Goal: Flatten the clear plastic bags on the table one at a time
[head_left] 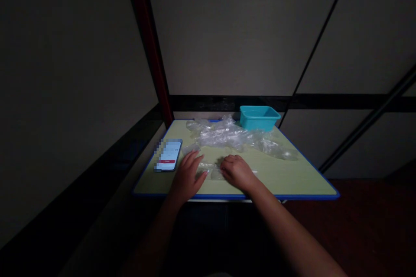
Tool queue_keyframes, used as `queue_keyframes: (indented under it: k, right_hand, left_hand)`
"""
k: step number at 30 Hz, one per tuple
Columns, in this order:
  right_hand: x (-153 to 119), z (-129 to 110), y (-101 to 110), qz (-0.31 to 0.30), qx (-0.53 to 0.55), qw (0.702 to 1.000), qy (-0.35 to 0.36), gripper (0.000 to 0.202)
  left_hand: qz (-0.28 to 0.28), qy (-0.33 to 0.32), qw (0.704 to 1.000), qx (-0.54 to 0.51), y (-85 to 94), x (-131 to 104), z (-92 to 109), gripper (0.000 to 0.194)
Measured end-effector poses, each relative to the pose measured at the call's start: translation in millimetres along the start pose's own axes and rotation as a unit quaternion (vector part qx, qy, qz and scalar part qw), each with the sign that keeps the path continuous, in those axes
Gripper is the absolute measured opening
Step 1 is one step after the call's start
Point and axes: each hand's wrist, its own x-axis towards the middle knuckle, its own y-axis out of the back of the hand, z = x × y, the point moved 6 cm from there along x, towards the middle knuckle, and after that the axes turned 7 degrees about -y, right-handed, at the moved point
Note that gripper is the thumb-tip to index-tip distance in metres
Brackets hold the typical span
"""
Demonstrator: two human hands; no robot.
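A clear plastic piece (216, 175) lies flat near the front of the pale green table (292, 181), between my two hands. My left hand (189, 175) is at its left end, thumb and fingers spread apart, holding nothing. My right hand (236, 171) rests over its right part with the fingers curled; what they hold, if anything, is hidden beneath them. Beyond the hands, a heap of crumpled clear plastic (224, 134) stretches across the back of the table and toward the right.
A turquoise bin (260, 119) stands at the back right corner of the table. On the left edge lies a phone (169, 155) with its screen lit. Walls rise behind the table and on its left.
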Motion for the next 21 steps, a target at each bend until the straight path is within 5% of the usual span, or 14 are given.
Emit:
queue_keyframes:
  k: [7,21]
  right_hand:
    - [-1,-1,0,0.0,0.0,1.0,0.008,0.009]
    - [-2,-2,-3,0.008,0.012,1.0,0.014,0.014]
  left_hand:
    - [-0.113,-0.017,0.993,0.006,-20.4,-2,0,0.052]
    - [-0.141,-0.029,0.989,-0.02,-21.5,-3,6,0.04]
